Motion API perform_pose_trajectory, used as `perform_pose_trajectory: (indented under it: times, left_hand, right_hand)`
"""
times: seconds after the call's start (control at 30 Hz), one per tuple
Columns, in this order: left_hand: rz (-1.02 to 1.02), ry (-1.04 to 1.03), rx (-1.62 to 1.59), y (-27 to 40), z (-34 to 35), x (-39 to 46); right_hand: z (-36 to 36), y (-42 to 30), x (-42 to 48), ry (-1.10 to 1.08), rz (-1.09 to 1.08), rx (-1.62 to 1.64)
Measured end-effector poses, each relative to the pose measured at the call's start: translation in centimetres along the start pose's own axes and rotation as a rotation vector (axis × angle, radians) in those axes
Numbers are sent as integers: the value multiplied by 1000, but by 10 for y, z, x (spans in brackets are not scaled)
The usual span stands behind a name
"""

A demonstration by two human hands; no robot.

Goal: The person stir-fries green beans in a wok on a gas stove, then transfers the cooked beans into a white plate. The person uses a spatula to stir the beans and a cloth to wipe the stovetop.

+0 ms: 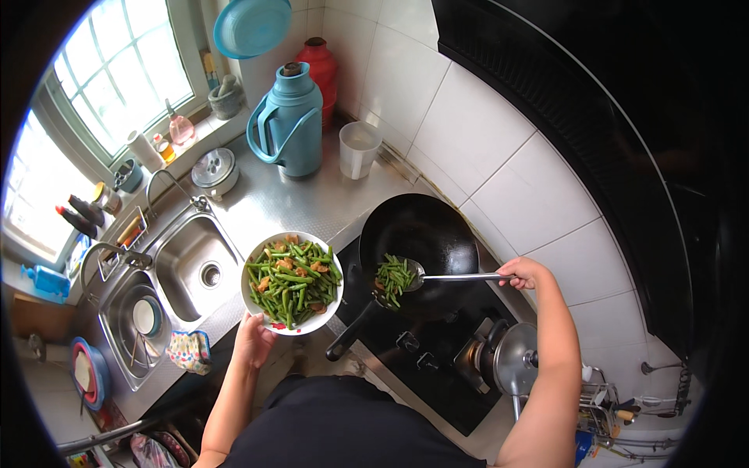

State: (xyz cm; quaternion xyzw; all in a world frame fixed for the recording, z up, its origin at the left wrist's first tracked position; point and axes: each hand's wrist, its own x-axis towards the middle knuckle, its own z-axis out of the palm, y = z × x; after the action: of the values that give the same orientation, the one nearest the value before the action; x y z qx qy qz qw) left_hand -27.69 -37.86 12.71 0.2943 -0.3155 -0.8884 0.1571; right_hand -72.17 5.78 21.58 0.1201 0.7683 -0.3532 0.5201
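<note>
My left hand grips the rim of a white plate with a red floral mark. Heaped on it are cut green beans with browned meat pieces. To the right, a dark wok sits on the black gas hob, its black handle angled towards me. My right hand holds the end of a metal spatula. The spatula's head is in the wok, against a smaller pile of green beans near the handle side. Its underside is hidden by the beans.
A lidded pan stands on the other burner, under my right forearm. Behind the plate are a blue thermos flask and a plastic jug. A double steel sink lies left, a dotted cloth on its edge. The range hood overhangs the right.
</note>
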Motion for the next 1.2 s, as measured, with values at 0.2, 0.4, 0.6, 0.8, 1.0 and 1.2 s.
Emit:
perform_pose_trajectory:
  times: [0.2, 0.4, 0.6, 0.8, 1.0, 1.2]
  left_hand:
    - [13, 11, 14, -1, 8, -7]
    - [17, -56, -32, -3, 27, 7]
    - [-19, -121, 3, -5, 44, 31]
    - [-15, -166, -35, -12, 65, 52]
    - [-50, -274, -53, -21, 85, 69]
    - [-137, -343, -57, -42, 110, 83]
  right_hand:
    - [21, 24, 28, 22, -96, 81]
    - [49, 51, 31, -13, -246, 224]
    - [53, 71, 5, 4, -327, 283]
    - [50, 98, -39, 49, -369, 388]
    - [59, 106, -106, 127, -466, 490]
    - [80, 84, -181, 244, -526, 423]
